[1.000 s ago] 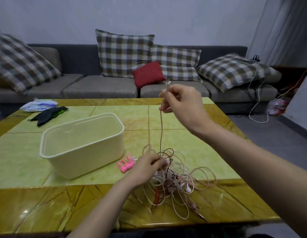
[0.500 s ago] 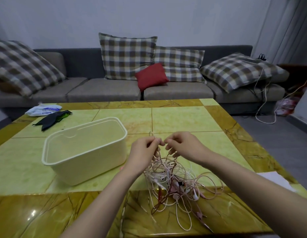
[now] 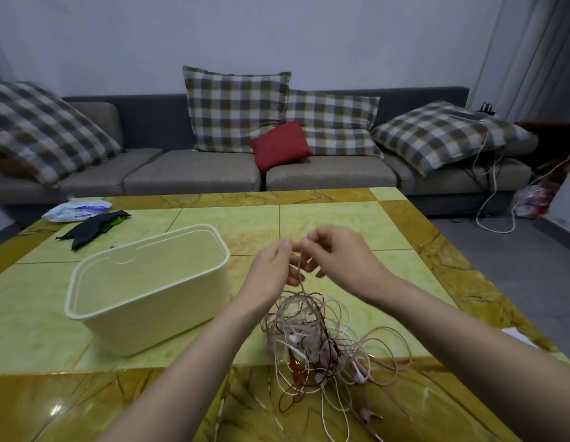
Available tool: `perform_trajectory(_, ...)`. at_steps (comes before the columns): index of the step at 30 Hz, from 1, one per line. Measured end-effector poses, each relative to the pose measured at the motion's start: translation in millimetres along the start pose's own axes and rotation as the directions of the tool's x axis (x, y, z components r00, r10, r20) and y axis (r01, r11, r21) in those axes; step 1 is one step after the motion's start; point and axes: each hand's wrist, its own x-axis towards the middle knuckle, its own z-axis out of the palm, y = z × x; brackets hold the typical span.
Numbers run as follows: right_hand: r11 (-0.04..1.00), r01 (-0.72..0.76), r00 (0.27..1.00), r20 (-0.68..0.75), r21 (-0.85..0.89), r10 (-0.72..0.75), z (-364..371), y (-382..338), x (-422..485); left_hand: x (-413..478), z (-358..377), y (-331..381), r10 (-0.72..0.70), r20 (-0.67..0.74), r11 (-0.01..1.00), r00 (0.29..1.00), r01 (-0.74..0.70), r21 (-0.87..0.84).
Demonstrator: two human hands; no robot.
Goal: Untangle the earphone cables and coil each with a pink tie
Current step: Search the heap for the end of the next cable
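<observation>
A tangle of pale pink, white and dark red earphone cables (image 3: 321, 346) lies on the table's near part, with loops spreading right and toward me. One strand rises from the heap to my hands. My left hand (image 3: 270, 269) and my right hand (image 3: 337, 256) meet above the heap, fingertips close together, both pinching that cable strand (image 3: 300, 279). The pink ties are hidden behind my left forearm.
A cream plastic bin (image 3: 143, 282) stands left of my hands. The green and yellow tiled table (image 3: 341, 218) also holds a black cloth (image 3: 89, 229) and a white packet (image 3: 76, 210) at its far left. A grey sofa (image 3: 194, 173) with checked cushions sits behind.
My right hand came down from high above the heap, where it held a cable end taut. Both hands now meet just above the tangle, slightly higher than half a second ago.
</observation>
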Motion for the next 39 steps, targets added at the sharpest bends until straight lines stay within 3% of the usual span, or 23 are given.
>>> perform_trajectory(5,0.985,-0.02,0.995,-0.096,0.173,0.037,-26,-21,14,-16,13,-15,0.024,0.186,0.999,0.982,-0.028,0.017)
perform_trajectory(9,0.964,-0.001,0.978,-0.199,0.268,0.056,-46,-32,15,-25,15,-40,-0.046,0.331,0.987,0.943,-0.007,0.158)
perform_trajectory(11,0.953,0.002,0.962,-0.261,0.303,0.081,-56,-34,14,-30,13,-54,-0.08,0.359,0.962,0.93,-0.023,0.273)
perform_trajectory(14,0.94,-0.024,0.94,-0.312,0.342,0.137,-63,-25,8,-35,5,-63,-0.093,0.31,0.953,0.946,-0.006,0.304)
perform_trajectory(18,0.906,-0.255,0.926,-0.186,0.337,0.329,-58,8,-5,-31,-7,-42,0.063,0.156,0.979,0.986,-0.092,0.184)
perform_trajectory(21,0.891,-0.454,0.89,0.051,-0.003,0.454,-50,22,-22,-29,-10,-11,0.195,0.046,0.972,0.98,-0.199,0.123)
perform_trajectory(24,0.917,-0.321,0.946,-0.036,-0.238,0.322,-36,20,-30,-26,-12,11,0.312,0.071,0.894,0.947,-0.318,0.316)
perform_trajectory(27,0.937,-0.138,0.975,-0.209,-0.32,0.073,-25,4,-35,-20,-11,13,0.218,0.228,0.78,0.949,-0.31,0.544)
perform_trajectory(29,0.943,-0.016,0.986,-0.164,-0.332,-0.04,-17,-4,-40,-20,-9,12,0.139,0.313,0.714,0.94,-0.314,0.626)
perform_trajectory(31,0.947,0.048,0.999,0.004,-0.317,-0.049,-8,-9,-44,-22,-6,12,0.131,0.345,0.684,0.93,-0.336,0.648)
perform_trajectory(34,0.966,0.015,0.982,0.185,-0.258,0.035,-2,-9,-47,-23,-7,12,0.135,0.353,0.679,0.926,-0.346,0.647)
perform_trajectory(39,0.942,0.042,0.987,0.159,-0.333,0.012,-13,-9,-47,-31,-16,-8,0.074,0.346,0.854,0.935,-0.238,0.463)
